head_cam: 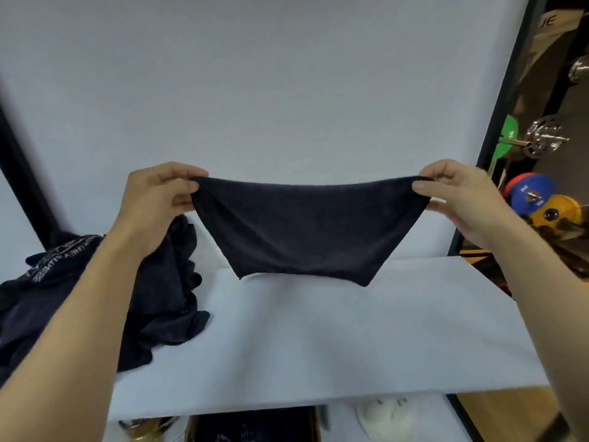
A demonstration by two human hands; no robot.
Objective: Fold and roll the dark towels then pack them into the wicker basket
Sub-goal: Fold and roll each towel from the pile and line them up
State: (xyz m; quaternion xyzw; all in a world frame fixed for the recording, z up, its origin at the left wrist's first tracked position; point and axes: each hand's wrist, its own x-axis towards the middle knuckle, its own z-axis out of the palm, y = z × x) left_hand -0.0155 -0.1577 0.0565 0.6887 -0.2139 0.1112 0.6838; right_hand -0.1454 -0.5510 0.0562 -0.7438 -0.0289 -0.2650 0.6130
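single view, worn on the head, facing forward and tilted down over a white-covered table (pixel 350 339). wide-angle, with straight lines bowed toward the frame edges. very near the forearms, entering from the bottom corners; left hand (pixel 159 199) and right hand (pixel 459 202) at mid-height, pinching a dark towel (pixel 306 231) stretched across the centre. white backdrop (pixel 255 90) filling the upper half. near table edge low in frame, floor glimpsed beneath; weight plates (pixel 530 196) at the right margin.

pale backdrop (pixel 255 74); white table (pixel 318 346); coloured weight plates (pixel 530 194) right.
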